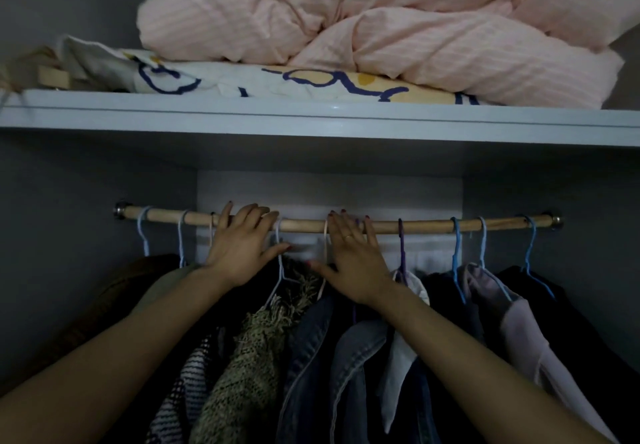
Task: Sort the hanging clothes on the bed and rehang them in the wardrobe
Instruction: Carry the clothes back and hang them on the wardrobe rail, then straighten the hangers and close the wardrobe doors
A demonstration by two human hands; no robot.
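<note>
Both hands on the wardrobe rail, clothes already hung along it

The left hand (242, 246) and right hand (349, 253) lay straight, slightly spread fingers over the wooden rail (426, 226), pinching nothing. Hangers sit end to end, the white hanger (278, 263) between the hands carrying a fuzzy olive knit (249, 357) beside a denim jacket (311, 357). The likely risk: sliding hooks together could knock one off, or snag the knit's fringe (it looks loose). The pink duvet (381, 31) overhangs the shelf (311, 125) above.
</note>
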